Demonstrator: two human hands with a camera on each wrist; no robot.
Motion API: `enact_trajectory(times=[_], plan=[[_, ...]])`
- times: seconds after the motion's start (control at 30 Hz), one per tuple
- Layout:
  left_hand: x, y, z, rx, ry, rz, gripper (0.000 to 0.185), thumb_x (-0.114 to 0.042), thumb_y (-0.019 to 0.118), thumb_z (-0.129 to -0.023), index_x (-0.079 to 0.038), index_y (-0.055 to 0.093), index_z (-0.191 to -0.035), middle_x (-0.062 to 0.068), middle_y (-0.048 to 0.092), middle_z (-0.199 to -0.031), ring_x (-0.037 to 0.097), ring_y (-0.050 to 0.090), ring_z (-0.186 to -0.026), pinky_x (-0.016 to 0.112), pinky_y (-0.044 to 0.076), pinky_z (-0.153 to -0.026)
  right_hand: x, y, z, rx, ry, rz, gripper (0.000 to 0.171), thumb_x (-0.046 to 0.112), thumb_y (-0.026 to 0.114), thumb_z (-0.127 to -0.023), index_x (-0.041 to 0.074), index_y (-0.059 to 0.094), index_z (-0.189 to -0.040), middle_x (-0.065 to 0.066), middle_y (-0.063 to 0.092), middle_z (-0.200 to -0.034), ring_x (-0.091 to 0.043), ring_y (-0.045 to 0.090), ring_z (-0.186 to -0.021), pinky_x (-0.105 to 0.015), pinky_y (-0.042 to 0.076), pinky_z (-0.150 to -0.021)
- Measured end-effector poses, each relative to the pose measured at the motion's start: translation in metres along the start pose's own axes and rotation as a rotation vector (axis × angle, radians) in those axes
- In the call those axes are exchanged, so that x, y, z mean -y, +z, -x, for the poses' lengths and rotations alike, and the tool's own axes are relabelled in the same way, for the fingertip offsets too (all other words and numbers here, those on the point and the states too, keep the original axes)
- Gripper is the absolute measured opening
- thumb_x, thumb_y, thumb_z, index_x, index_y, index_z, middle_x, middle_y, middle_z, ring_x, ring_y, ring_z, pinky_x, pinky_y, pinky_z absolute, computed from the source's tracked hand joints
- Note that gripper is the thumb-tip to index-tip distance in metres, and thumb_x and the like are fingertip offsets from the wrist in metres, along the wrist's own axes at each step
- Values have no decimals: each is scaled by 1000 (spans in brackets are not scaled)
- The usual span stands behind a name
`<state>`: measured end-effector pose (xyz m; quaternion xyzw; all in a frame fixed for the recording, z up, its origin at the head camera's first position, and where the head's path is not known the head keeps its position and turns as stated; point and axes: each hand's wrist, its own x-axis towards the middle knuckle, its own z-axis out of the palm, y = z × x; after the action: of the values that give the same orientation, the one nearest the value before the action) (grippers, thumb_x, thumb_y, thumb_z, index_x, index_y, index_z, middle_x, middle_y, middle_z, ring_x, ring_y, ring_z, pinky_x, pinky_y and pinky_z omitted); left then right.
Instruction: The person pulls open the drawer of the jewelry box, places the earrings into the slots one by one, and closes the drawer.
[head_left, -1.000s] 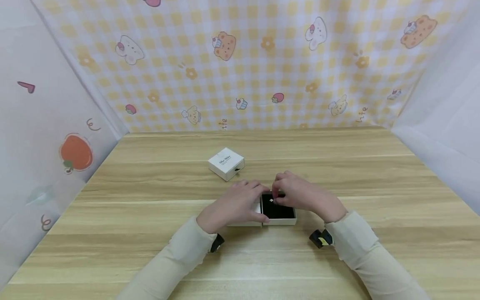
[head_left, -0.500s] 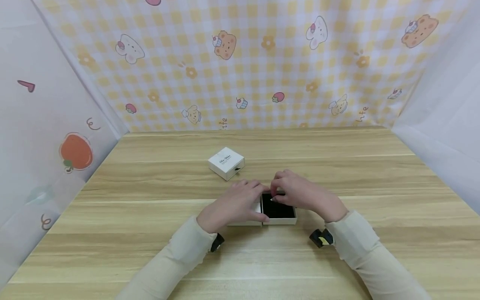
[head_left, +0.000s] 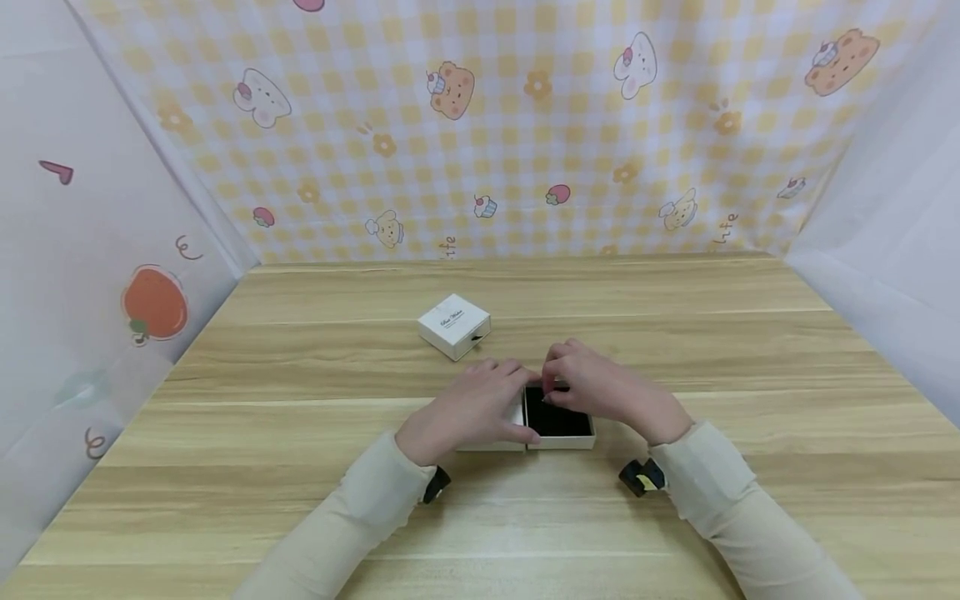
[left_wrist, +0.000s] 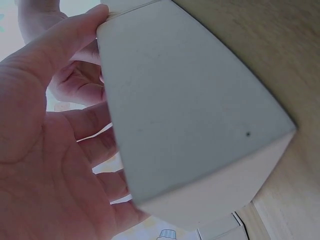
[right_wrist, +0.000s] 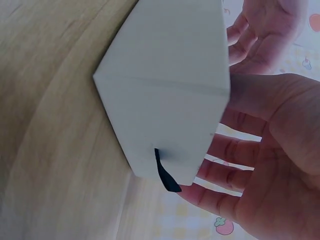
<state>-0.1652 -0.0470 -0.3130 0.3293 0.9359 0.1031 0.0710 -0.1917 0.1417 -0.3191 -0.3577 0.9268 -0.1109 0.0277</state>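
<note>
The left hand (head_left: pixel 472 408) grips the white box (left_wrist: pixel 195 110) from above. Over the black-lined drawer (head_left: pixel 559 442), the right hand (head_left: pixel 592 383) pinches a tiny item (head_left: pixel 546 400), too small to identify.

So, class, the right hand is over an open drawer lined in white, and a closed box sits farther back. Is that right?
The colour is wrong: the drawer is lined in black, as the head view shows. The right hand and closed box are as stated.
</note>
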Motion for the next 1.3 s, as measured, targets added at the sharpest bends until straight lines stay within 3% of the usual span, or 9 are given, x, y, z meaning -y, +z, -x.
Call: enact_trajectory(times=[0.4,0.87,1.1,1.3], plan=[[0,3,-1,-3,-6,-6,71,-52,70,-76,-19,48,-135,-1,52,-130,23,47,-117,40,30,-108,5,1,-1,26,69,-5,10,15,67,-84,14,64,-75,0,58,-94,-16,47,-88,-32,46,-78],[0,3,-1,2,-12,1,70,-51,70,-76,-20,47,-136,-1,52,-131,23,46,-120,39,29,-109,8,2,0,-8,67,25,11,15,67,-82,13,63,-72,1,57,-88,-16,47,-83,-30,44,-74],[0,3,-1,-1,-1,-8,70,-52,69,-76,-17,49,-133,1,52,-132,24,45,-124,41,29,-109,0,-2,1,-30,42,6,10,18,66,-85,11,67,-79,-2,61,-92,-19,52,-86,-34,47,-76],[0,4,-2,-1,-14,-21,70,-52,69,-76,-16,50,-132,1,52,-132,24,46,-123,41,30,-109,-4,-15,5,-22,93,-58,9,17,62,-88,12,68,-83,-4,62,-98,-24,55,-96,-40,48,-83]])
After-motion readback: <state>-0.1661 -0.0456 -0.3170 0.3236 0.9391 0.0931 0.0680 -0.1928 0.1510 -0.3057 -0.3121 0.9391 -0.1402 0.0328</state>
